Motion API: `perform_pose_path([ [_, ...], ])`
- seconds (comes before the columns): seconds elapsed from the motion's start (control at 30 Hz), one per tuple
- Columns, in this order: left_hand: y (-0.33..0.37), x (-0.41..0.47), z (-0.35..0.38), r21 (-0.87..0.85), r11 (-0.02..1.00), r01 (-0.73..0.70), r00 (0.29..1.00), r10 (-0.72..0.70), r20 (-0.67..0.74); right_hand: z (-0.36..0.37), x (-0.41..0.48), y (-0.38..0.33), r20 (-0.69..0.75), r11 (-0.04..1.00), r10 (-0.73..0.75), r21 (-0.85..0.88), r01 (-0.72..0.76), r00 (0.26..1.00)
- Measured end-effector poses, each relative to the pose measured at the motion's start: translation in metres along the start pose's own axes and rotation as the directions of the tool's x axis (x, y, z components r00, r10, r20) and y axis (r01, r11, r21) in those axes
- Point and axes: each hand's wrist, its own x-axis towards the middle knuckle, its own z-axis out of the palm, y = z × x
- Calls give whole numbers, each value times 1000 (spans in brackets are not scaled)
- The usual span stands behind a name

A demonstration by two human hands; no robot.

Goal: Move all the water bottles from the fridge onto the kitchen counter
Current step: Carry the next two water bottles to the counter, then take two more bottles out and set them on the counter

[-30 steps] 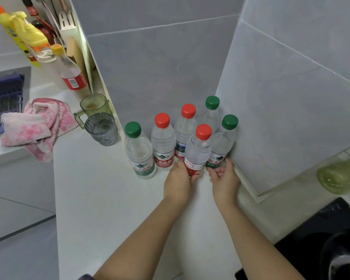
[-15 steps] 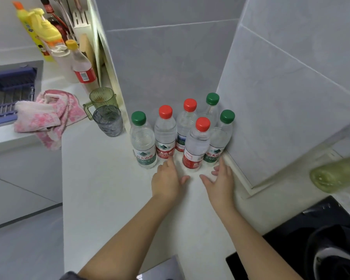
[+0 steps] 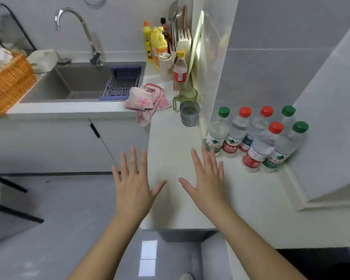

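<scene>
Closest to me, both hands are spread flat with straight fingers and hold nothing. The left hand hangs over the left edge of the counter, half above the grey floor, and the right hand is over the counter top just beside it. I cannot tell whether either palm touches the surface. Just past the right hand's fingertips stand the water bottles, six of them, all upright in the counter's back right corner where the tiled walls meet. Two stand in front, one red-capped and one green-capped, touching side by side. The other four line up behind them along the wall, capped green, red, red, green. Further along that wall, left of the bottles, a grey tumbler stands just in front of a green mug, and a pink cloth droops over the counter's inner corner. Beyond are the sink with a blue rack across it, the tap, a cluster of sauce and detergent bottles, and a wicker basket at the far left.
</scene>
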Motion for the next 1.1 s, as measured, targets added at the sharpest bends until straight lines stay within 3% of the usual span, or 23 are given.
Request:
perform_pose_path([
  [0.2, -98, -63, -60, -91, 978, 186, 976, -195, -97, 5, -10, -120, 66, 968, -250, 12, 250, 966],
  [0.63, -285, -273, -185, 21, 925, 380, 904, -367, -220, 27, -161, -364, 12, 842, -527, 147, 519, 850],
  [0.83, -340, -344, -234, 48, 872, 488, 841, -454, -294, 36, -197, -452, -9, 694, -707, 188, 695, 708],
  [1.1, -393, -436, -269, 75, 705, 706, 676, -638, -369, 56, -243, -562, -92, 407, -891, 274, 871, 446],
])
